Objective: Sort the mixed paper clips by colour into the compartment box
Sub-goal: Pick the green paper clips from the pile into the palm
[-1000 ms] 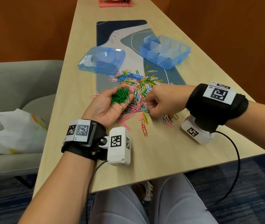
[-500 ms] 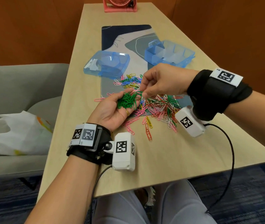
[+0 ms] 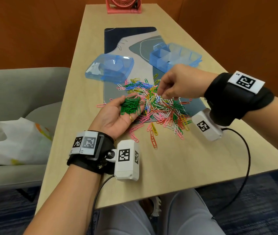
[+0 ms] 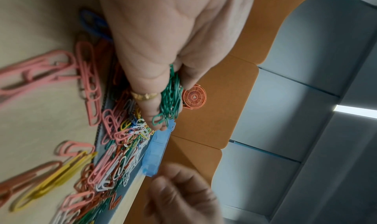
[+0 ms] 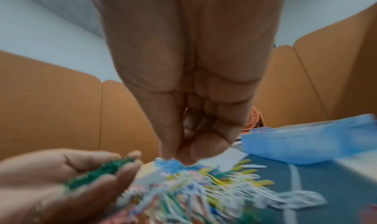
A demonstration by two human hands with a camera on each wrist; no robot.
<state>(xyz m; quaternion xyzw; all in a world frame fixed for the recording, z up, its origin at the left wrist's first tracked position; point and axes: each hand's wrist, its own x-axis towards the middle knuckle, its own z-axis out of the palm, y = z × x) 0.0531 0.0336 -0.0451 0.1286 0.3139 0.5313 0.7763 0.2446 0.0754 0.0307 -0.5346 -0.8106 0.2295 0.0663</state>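
Cupping green clips (image 3: 131,106) in upturned left hand (image 3: 117,116) as holding tray; right hand (image 3: 177,85) fingertips pinched together over mixed pile (image 3: 160,106) on table (image 3: 168,167), grasp contents unclear; compartment box (image 3: 175,56) beyond, unfilled.

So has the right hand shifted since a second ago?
Yes. The right hand has moved away from the person, from the near edge of the mixed clip pile to its far side, toward the compartment box.
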